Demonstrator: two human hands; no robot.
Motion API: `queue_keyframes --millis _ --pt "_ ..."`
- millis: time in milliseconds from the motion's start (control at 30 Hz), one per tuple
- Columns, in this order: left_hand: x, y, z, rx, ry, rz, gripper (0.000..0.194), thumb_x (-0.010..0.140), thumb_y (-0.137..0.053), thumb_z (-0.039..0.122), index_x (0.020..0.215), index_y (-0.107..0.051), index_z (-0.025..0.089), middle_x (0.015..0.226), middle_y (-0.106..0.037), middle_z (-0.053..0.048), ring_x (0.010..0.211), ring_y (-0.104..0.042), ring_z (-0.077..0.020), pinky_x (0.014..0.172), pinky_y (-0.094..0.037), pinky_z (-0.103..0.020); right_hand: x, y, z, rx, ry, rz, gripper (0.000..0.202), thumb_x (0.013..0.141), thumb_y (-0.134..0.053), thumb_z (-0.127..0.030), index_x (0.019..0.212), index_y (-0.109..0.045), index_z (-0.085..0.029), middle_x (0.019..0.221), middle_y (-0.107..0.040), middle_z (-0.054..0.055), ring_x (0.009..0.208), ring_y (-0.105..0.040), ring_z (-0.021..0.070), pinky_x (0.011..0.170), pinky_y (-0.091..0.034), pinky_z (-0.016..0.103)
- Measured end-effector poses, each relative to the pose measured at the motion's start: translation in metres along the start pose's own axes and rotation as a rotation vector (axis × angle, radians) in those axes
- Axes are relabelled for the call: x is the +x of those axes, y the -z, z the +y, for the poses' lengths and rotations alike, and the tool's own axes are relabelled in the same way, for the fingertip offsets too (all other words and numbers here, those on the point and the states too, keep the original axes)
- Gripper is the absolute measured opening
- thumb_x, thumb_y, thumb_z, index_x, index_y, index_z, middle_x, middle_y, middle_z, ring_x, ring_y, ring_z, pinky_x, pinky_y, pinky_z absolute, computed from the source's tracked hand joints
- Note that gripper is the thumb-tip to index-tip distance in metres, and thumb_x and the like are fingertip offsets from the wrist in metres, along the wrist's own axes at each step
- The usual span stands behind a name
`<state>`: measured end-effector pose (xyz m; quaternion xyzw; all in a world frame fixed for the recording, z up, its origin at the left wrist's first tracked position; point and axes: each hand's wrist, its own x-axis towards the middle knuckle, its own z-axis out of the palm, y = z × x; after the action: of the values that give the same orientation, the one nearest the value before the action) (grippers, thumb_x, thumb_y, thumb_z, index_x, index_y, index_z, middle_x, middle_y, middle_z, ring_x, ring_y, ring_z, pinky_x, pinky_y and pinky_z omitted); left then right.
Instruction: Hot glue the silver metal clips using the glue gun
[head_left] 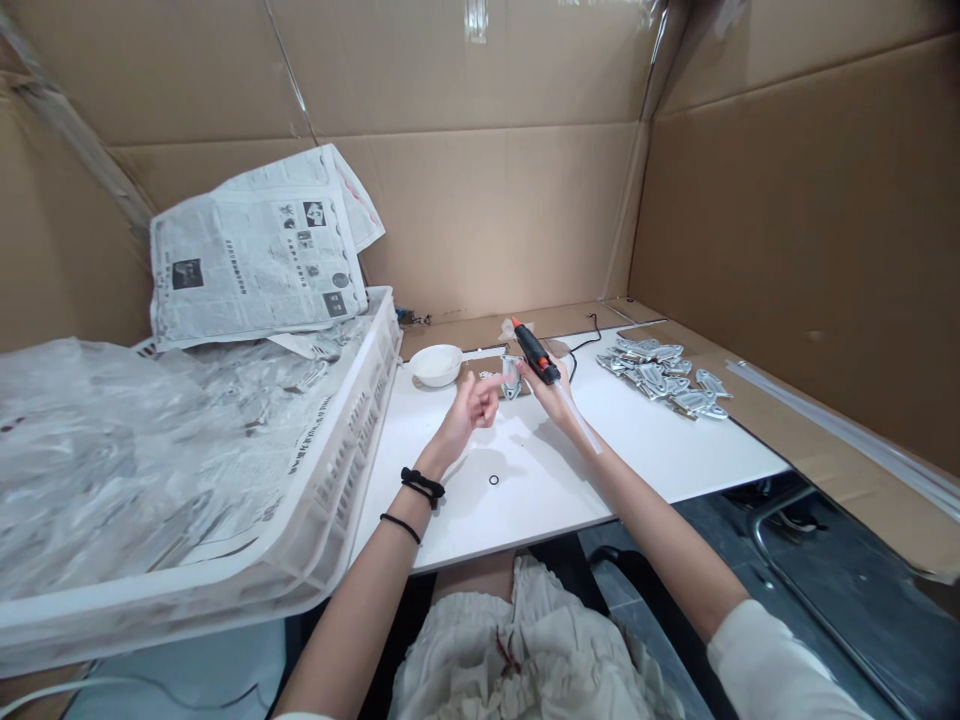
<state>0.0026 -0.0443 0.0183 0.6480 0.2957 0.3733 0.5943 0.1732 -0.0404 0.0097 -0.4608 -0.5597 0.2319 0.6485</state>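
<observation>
My right hand [551, 395] is closed round a black hot glue gun [535, 352] with an orange tip, which points up and away from me. A clear glue stick [581, 422] sticks out of its back end along my forearm. My left hand [474, 405] has its index finger stretched to the right and its other fingers loosely bent. That fingertip is at the edge of a small silver oval piece [511, 378] between my hands; whether either hand grips it I cannot tell. Behind it lies a brown cardboard piece [484, 368] with small white bits on it.
A white bowl [436, 365] stands at the back left. Many silver pieces [660, 375] are heaped at right. A small black ring [493, 480] lies on the white board [540, 495]. On the left is a white crate [352, 460] with plastic-wrapped pieces and newspaper [259, 255]. Cardboard walls surround the board.
</observation>
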Motion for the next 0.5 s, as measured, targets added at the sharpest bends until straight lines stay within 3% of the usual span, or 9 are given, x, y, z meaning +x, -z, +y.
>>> queue_keyframes --millis 67,100,167,233,267,333,367,433,500 --pt "0.0 0.0023 0.001 0.033 -0.044 0.1 0.068 0.091 -0.014 0.064 0.134 -0.046 0.021 0.06 -0.042 0.002 0.047 -0.026 -0.0111 0.05 -0.021 -0.023 0.0002 0.0 0.0013 0.009 0.004 -0.013 0.044 0.073 -0.059 -0.059 0.074 -0.049 -0.017 0.067 -0.048 0.001 0.062 -0.042 0.0129 0.059 -0.038 0.026" --pt "-0.0006 0.0034 0.0002 0.14 -0.06 0.181 0.066 0.091 -0.018 0.064 0.135 -0.044 0.022 0.062 -0.045 0.001 0.048 -0.029 -0.0115 0.051 -0.021 -0.023 0.0002 0.0001 0.0016 0.012 0.007 -0.019 0.043 0.074 -0.059 -0.059 0.074 -0.049 -0.017 0.066 -0.048 0.001 0.062 -0.042 0.0127 0.058 -0.037 0.026" --pt "-0.0032 0.005 -0.0025 0.461 -0.065 0.336 0.058 0.088 -0.033 0.063 0.113 -0.062 0.019 0.06 -0.047 0.0 0.052 -0.036 -0.013 0.054 -0.023 -0.024 0.0002 0.0003 0.0016 0.015 0.013 -0.026 0.043 0.074 -0.059 -0.059 0.074 -0.049 -0.017 0.067 -0.048 0.001 0.062 -0.042 0.0128 0.059 -0.037 0.026" --pt "-0.0059 0.0049 -0.0047 0.724 -0.033 0.383 0.054 0.086 -0.041 0.061 0.068 -0.065 0.016 0.053 -0.047 -0.003 0.054 -0.04 -0.0144 0.057 -0.025 -0.026 0.0 0.0005 0.0008 0.008 0.008 -0.027 0.044 0.073 -0.059 -0.059 0.075 -0.05 -0.017 0.068 -0.05 0.001 0.063 -0.043 0.0131 0.06 -0.038 0.026" --pt "-0.0068 0.0043 -0.0051 0.762 -0.015 0.342 0.059 0.087 -0.039 0.06 0.052 -0.057 0.016 0.049 -0.045 -0.004 0.053 -0.04 -0.0144 0.058 -0.026 -0.027 0.0 0.0006 0.0002 -0.001 0.002 -0.025 0.044 0.073 -0.059 -0.059 0.075 -0.05 -0.016 0.069 -0.05 0.001 0.063 -0.043 0.0132 0.061 -0.038 0.027" --pt "-0.0067 0.0028 -0.0044 0.647 -0.018 0.196 0.069 0.091 -0.025 0.06 0.044 -0.05 0.016 0.044 -0.039 -0.003 0.049 -0.036 -0.0131 0.057 -0.027 -0.027 0.0 0.0006 -0.0005 -0.024 -0.011 -0.016 0.045 0.073 -0.059 -0.06 0.075 -0.051 -0.016 0.069 -0.05 0.002 0.064 -0.044 0.0135 0.062 -0.039 0.027" --pt "-0.006 0.0021 -0.0037 0.536 -0.046 0.129 0.071 0.092 -0.018 0.059 0.051 -0.056 0.016 0.044 -0.036 -0.002 0.047 -0.034 -0.0125 0.056 -0.027 -0.027 0.0001 0.0005 -0.0006 -0.033 -0.014 -0.011 0.045 0.073 -0.059 -0.061 0.075 -0.051 -0.016 0.07 -0.051 0.002 0.065 -0.044 0.0137 0.062 -0.039 0.027" --pt "-0.0043 0.0016 -0.0029 0.336 -0.107 0.078 0.072 0.093 -0.011 0.059 0.084 -0.067 0.015 0.049 -0.036 0.001 0.047 -0.029 -0.012 0.053 -0.024 -0.026 0.0003 0.0004 -0.0004 -0.041 -0.019 -0.004 0.045 0.074 -0.058 -0.061 0.076 -0.052 -0.016 0.07 -0.051 0.002 0.066 -0.044 0.014 0.063 -0.04 0.027" --pt "-0.0036 0.0024 -0.0038 0.261 -0.117 0.183 0.061 0.093 -0.021 0.059 0.114 -0.061 0.018 0.057 -0.042 0.001 0.05 -0.032 -0.0125 0.053 -0.024 -0.025 0.0004 0.0004 0.0001 -0.044 -0.022 -0.006 0.045 0.074 -0.058 -0.061 0.077 -0.053 -0.016 0.069 -0.051 0.002 0.066 -0.044 0.0143 0.063 -0.04 0.027"
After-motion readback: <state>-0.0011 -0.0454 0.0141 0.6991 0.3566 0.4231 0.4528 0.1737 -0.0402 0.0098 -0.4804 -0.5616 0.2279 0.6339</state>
